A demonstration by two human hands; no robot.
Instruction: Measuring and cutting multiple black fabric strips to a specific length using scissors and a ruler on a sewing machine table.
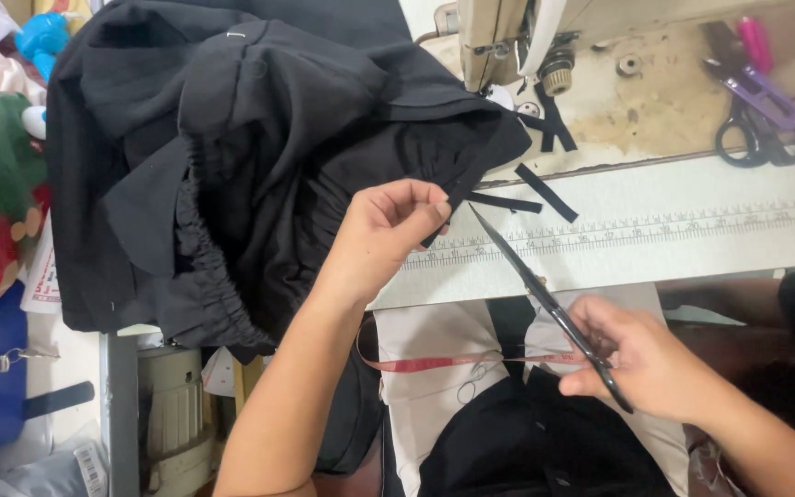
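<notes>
My left hand (386,232) pinches the edge of a black garment (232,156) that lies heaped on the sewing table, holding a narrow black strip at its corner. My right hand (641,354) grips a pair of black scissors (545,304). Their long blades point up and left, with the tips just below my left fingers and the strip. The garment has a gathered elastic waistband (218,294) hanging over the table's near edge.
Loose black fabric strips (545,191) lie on the white table (655,248), which has a printed ruler along it. A sewing machine (508,41) stands at the back. Purple-handled scissors (761,110) rest at the far right. A red measuring tape (453,362) crosses my lap. Colourful cloth is piled at left.
</notes>
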